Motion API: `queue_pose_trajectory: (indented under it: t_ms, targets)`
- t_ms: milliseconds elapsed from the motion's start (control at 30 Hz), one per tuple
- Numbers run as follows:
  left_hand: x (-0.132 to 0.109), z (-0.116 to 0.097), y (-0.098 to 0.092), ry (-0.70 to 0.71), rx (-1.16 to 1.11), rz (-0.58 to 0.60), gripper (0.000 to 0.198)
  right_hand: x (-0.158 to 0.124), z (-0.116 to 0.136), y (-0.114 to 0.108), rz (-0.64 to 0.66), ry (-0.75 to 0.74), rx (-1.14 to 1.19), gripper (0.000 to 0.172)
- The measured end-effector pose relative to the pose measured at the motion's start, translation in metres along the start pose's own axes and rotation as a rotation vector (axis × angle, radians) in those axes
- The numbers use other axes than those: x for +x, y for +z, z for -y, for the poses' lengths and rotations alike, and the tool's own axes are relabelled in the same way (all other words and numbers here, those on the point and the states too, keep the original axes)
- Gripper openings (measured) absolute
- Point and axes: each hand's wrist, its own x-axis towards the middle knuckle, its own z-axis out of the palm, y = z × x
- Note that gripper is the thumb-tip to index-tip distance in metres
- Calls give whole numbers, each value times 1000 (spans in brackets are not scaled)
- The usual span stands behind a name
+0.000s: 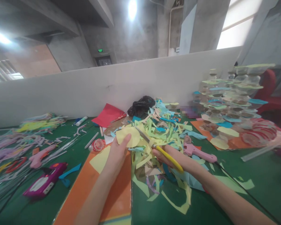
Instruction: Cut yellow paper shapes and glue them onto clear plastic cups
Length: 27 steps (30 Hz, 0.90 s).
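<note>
Near the middle, my left hand (123,144) pinches a piece of pale yellow paper (131,135) with a rounded edge, thumb on top. My right hand (162,155) is closed on yellow-handled scissors (167,155). Their metal blades reach up and left to the right side of the paper. How far the blades are apart is hard to make out. Beneath and behind both hands lies a heap of cut paper scraps (154,125) in green, yellow, blue and peach. Another pale yellow sheet (101,159) rests under my left forearm on an orange board (117,193).
A pink glue gun (199,152) with a cord lies right of my right hand; another pink glue gun (41,157) lies left. A magenta device (45,181) sits front left. Stacked clear cups with paper shapes (234,103) stand at right. Behind are a black plastic bag (141,106) and red paper (108,115).
</note>
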Motion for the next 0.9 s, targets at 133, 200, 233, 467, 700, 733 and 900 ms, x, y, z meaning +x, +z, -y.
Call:
queue_pose_trajectory:
  t_ms: [133, 200, 233, 467, 700, 733, 900]
  targets:
    - [3, 4, -2, -48, -79, 31, 45, -4, 5, -4, 69, -52, -7, 48]
    - [4, 6, -4, -48, -63, 26, 48, -6, 7, -5, 102, -78, -15, 46]
    - [5, 8, -4, -48, -48, 25, 49, -6, 7, -5, 113, -88, -21, 45]
    - [6, 15, -9, -22, 83, 55, 56, -6, 6, -4, 110, -78, -35, 47]
    - [7, 17, -10, -32, 87, 38, 51, 1, -1, -3, 26, 16, -67, 51]
    - [7, 16, -10, -31, 81, 38, 50, 2, -3, -3, 16, 24, -73, 52]
    - [6, 12, -7, 13, 97, 18, 54, 6, -8, -1, -2, 53, -86, 53]
